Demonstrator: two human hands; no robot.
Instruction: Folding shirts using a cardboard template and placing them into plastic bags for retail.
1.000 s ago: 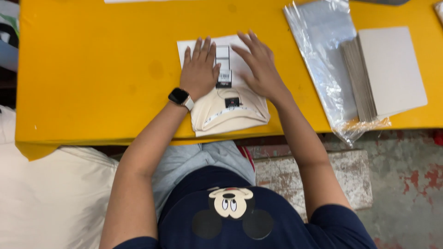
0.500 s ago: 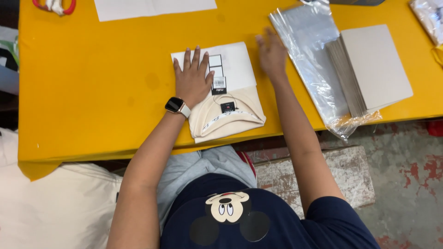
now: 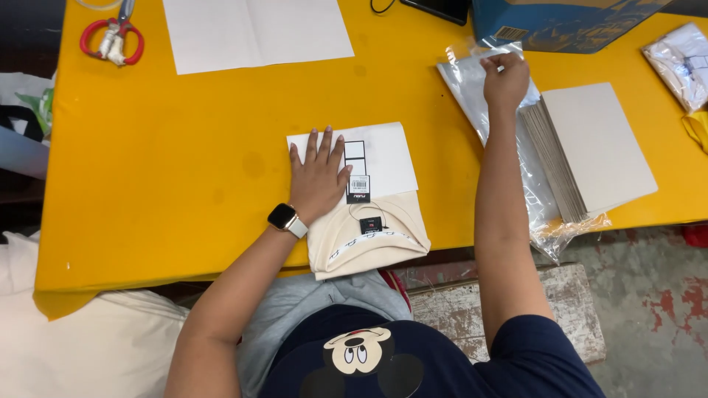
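The folded cream garment [image 3: 366,237] is being pressed by the flat, open left hand [image 3: 318,178]; right of it, a clear plastic bag [image 3: 472,81] is being pinched by the right hand [image 3: 505,79].

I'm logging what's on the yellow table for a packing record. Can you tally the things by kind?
Folded cream garment: 1
White paper sheets: 2
Clear plastic bags, pile: 1
Grey card stack: 1
Red scissors: 1
Blue box: 1
Packed white item: 1
Total: 8
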